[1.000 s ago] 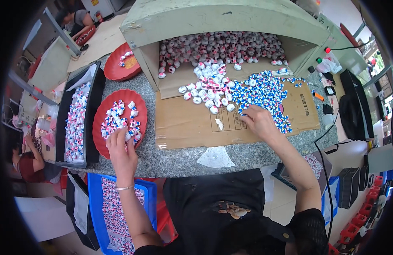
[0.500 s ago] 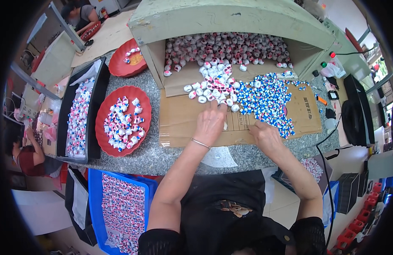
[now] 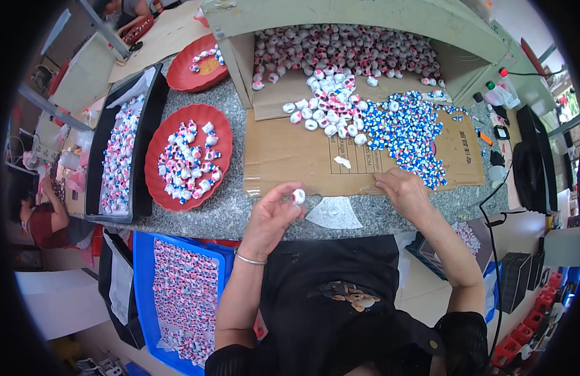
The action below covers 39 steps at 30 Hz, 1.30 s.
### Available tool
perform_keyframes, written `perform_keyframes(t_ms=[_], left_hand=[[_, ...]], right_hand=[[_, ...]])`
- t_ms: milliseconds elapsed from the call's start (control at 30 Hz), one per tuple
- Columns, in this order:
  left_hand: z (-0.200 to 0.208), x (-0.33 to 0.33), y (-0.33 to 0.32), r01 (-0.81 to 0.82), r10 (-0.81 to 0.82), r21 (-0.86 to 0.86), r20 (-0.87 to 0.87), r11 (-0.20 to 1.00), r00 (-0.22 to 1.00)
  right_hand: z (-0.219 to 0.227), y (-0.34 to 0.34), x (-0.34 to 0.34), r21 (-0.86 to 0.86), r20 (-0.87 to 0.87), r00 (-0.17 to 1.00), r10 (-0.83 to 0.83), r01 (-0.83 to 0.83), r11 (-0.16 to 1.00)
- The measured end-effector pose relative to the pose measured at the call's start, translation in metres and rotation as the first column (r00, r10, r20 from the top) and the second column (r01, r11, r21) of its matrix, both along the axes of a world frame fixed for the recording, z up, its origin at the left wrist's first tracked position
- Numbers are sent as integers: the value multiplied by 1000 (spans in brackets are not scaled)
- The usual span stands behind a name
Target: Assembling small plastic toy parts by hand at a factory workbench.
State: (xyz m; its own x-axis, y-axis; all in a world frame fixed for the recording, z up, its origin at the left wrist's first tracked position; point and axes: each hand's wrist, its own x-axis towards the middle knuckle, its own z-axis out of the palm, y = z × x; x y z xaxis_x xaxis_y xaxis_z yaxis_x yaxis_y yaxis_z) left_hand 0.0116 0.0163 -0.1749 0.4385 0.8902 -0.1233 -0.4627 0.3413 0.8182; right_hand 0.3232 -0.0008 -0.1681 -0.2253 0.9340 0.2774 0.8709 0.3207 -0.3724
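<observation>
My left hand is raised above the bench's near edge, pinching a small white rounded piece with a dark opening between thumb and fingertips. My right hand is closed in a pinch at the front edge of the cardboard sheet; whatever its fingertips hold is too small to make out. Just beyond it spreads a pile of tiny blue-and-white pieces. Left of that pile lie loose white pieces with pink marks. A white scrap rests on the cardboard between my hands and the piles.
Many more white pieces fill the pale green shelf box. To the left stand a red scalloped dish of joined figures and a black tray. A blue bin sits below the bench. Two other people work at far left.
My left hand has drawn back from the white pile toward me and now holds one white piece. The right hand stays near the blue pile. The whole view has shifted slightly.
</observation>
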Motion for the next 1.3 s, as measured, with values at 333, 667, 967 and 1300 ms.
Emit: perform_keyframes(t_ms=[333,667,967,1300], left_hand=[[5,-2,-23,-9,10,-36,11,999,1000],[-7,-3,-32,-79,120,194,-209,978,970],[-25,30,-40,-41,493,695,-467,718,734],[-4,31,-37,204,13,495,-401,845,916]], right_hand=[[23,-12,-48,-44,-146,957,250,-259,965],[16,-6,-78,-107,77,878,472,-463,880],[27,-24,-79,-454,-596,785,-169,-156,877],[42,-40,-74,-351,-660,750,-41,-260,899]])
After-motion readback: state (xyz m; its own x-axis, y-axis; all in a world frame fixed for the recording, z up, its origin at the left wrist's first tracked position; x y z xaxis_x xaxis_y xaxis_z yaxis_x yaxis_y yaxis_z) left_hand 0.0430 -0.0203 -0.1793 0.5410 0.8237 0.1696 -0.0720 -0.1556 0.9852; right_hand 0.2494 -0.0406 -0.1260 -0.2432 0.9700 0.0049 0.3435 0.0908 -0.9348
